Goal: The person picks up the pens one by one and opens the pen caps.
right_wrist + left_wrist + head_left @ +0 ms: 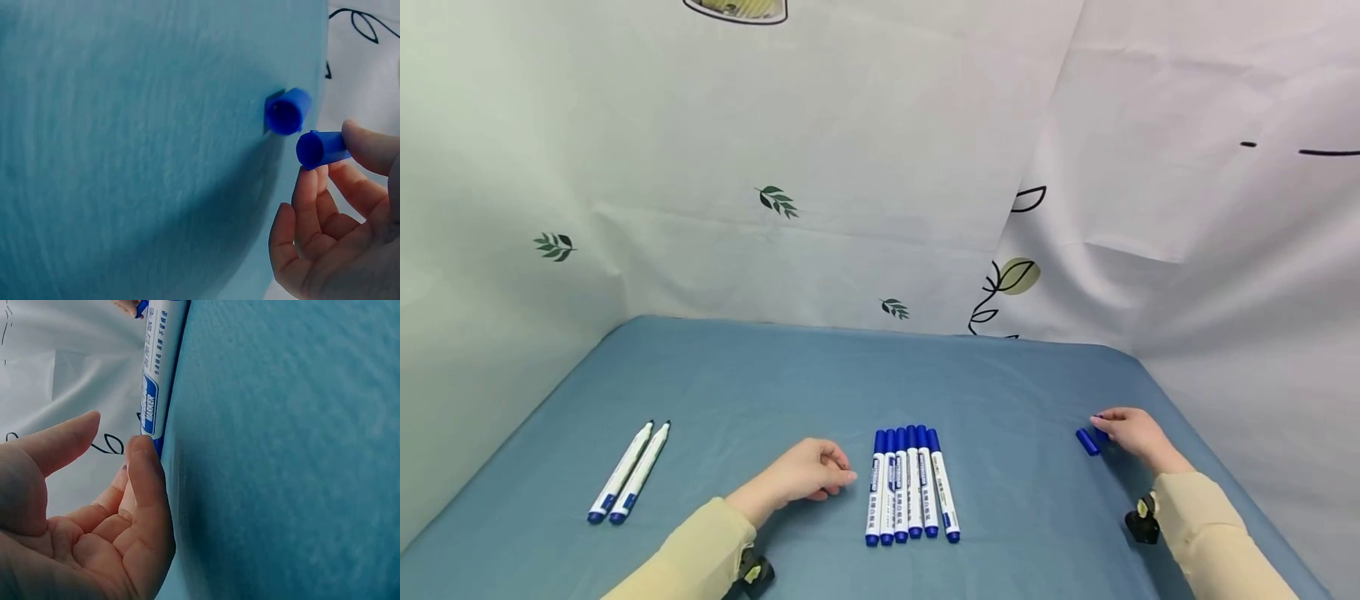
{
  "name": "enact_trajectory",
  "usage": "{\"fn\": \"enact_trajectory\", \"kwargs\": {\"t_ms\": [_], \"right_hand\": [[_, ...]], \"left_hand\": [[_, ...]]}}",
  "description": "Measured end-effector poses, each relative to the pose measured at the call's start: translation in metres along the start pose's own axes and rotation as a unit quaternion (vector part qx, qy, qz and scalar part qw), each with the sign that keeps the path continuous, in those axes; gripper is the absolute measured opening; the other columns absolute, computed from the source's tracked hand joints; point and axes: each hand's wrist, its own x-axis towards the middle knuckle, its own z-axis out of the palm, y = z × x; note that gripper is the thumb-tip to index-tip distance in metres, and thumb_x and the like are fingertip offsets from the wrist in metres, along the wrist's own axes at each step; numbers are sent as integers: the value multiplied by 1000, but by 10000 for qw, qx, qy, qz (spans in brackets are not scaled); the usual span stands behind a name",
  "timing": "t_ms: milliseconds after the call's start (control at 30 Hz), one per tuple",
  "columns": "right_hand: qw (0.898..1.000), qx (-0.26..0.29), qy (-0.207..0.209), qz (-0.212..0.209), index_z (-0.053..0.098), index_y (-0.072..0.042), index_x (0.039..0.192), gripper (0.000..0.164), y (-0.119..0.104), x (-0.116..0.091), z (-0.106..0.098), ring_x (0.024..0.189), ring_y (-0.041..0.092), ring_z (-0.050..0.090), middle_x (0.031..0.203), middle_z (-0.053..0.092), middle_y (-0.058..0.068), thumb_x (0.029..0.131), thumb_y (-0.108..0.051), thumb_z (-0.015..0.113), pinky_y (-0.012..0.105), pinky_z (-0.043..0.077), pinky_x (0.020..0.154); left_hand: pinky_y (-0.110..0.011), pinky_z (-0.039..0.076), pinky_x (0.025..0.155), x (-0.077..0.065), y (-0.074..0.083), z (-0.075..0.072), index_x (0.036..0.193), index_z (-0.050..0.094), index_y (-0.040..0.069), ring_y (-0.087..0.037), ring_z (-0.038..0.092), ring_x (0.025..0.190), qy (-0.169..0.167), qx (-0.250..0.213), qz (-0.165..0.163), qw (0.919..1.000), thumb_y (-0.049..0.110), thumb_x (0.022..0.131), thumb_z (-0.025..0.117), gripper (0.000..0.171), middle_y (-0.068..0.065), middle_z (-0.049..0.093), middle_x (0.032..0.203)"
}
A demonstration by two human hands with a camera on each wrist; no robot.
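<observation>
Your right hand (1131, 433) pinches one blue cap (328, 147) between thumb and fingers, its hollow end showing in the right wrist view. Just beside it, a second blue cap (1087, 442) lies on its side on the cloth, also with its hollow end showing; that makes two loose caps in all. Your left hand (811, 473) grasps nothing: its fingers are loosely bent, the thumb apart from them, near the left edge of a row of pens.

You have six capped pens (913, 483) in that row, side by side between your hands, blue caps at the far end; the rightmost slants away from its neighbour at the near end. Well to the left of your left hand lie two uncapped pens (623, 471), close together, dark tips pointing away from you. All eight pens rest on the blue cloth (760, 358), with a white curtain (887, 125) behind.
</observation>
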Motion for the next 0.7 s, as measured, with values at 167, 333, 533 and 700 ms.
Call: {"fn": "enact_trajectory", "kwargs": {"t_ms": [167,333,533,700], "right_hand": [[9996,-250,-48,-79,57,13,110,41,6,2,-2,83,24,54,96,59,22,96,-25,54,32,43,66],[9995,-282,-142,-80,57,14,110,42,12,2,-3,81,21,54,96,60,21,95,-25,55,30,42,64],[9997,-75,-241,32,55,15,113,50,17,2,-3,82,21,53,97,59,21,94,-31,58,29,45,66],[9995,89,-280,115,56,15,111,52,17,3,-5,83,21,53,95,60,18,91,-33,61,29,46,66]], "left_hand": [[-29,48,57,3,0,3,90,62,6,-14,56,66,10,40,1,10000,18,85,71,17,-4,61,74],[-29,48,56,3,0,5,90,62,5,-14,56,65,68,112,33,9999,18,84,72,17,-4,60,73],[-28,47,55,5,-1,7,88,62,5,-14,56,62,70,217,166,9996,18,83,73,18,-3,59,69],[-28,46,53,7,-1,9,87,62,5,-13,54,60,96,272,194,9994,17,83,73,17,-3,58,68]]}}
